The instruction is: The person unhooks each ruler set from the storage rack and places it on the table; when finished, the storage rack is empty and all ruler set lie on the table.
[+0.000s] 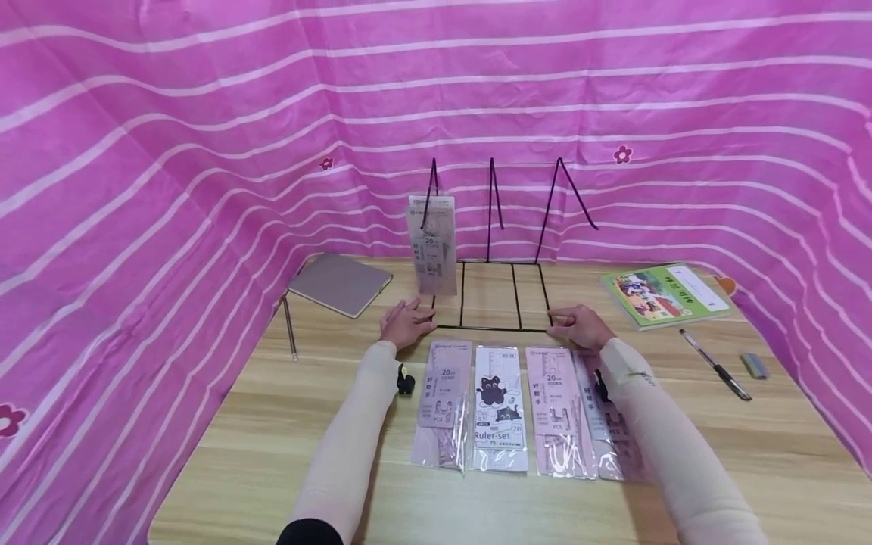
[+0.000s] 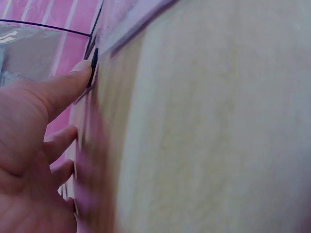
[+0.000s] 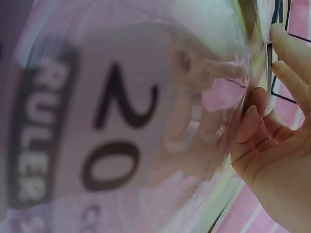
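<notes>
A black wire rack (image 1: 488,328) with three tall prongs stands on the table. My left hand (image 1: 406,324) pinches its front left corner, the thumb (image 2: 82,73) against the wire and the other fingers spread to the side. At the front right corner, my right hand (image 1: 582,327) holds the wire between thumb and index finger, with other fingers curled in the right wrist view. Packaged ruler sets (image 1: 436,257) hang on the left prong. Before the rack lie a pink ruler set (image 1: 446,401), a white cat-print one (image 1: 499,409), another pink one (image 1: 559,409) and a greyish one (image 1: 616,443) partly under my right arm.
A grey notebook (image 1: 341,284) and a pencil (image 1: 289,325) lie on the left. To the right are a green picture-covered book (image 1: 664,295), a pen (image 1: 715,365) and an eraser (image 1: 754,366). Pink striped cloth (image 1: 436,91) walls the table's back and sides.
</notes>
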Available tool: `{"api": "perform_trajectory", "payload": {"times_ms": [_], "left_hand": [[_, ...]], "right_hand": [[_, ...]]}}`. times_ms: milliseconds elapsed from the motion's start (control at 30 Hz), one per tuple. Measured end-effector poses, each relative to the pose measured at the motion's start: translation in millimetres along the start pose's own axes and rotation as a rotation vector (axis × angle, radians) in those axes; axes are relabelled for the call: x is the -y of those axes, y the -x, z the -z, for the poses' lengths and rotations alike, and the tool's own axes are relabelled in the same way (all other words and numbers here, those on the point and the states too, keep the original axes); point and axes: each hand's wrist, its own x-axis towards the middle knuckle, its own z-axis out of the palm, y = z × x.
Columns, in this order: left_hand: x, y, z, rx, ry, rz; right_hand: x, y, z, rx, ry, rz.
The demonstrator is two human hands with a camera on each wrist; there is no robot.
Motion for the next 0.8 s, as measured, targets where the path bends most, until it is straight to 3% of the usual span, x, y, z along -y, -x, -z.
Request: {"api": "perform_trajectory", "payload": {"times_ms": [133,233,467,633,700,800], "left_hand": [[2.2,3.4,6.2,-0.019,0.08,-0.027],[-0.9,8.1,18.7,-0.058,0.218,-0.056],[-14.1,8.5,60.3,-0.276,0.398,-0.194],[-23.9,3.3,84.3,-0.427,0.605,-0.308],[-28.1,1.0,92.6,-0.455,0.669,-0.348],[-34.2,-2.5,102.5,-0.442,0.739,-0.381]], "right_hand": [[1.0,-0.2,-1.5,-0.007,-0.005,0.03],[0.9,0.2,-1.5,-0.019,0.004,0.034],[-1.4,1.3,1.0,-0.005,-0.003,-0.006],[-3.0,-0.2,0.9,0.0,-0.027,-0.011],[-3.3,-0.6,0.3,0.003,-0.033,-0.008],[-2.4,-1.1,-1.3,0.003,-0.032,-0.013]]}}
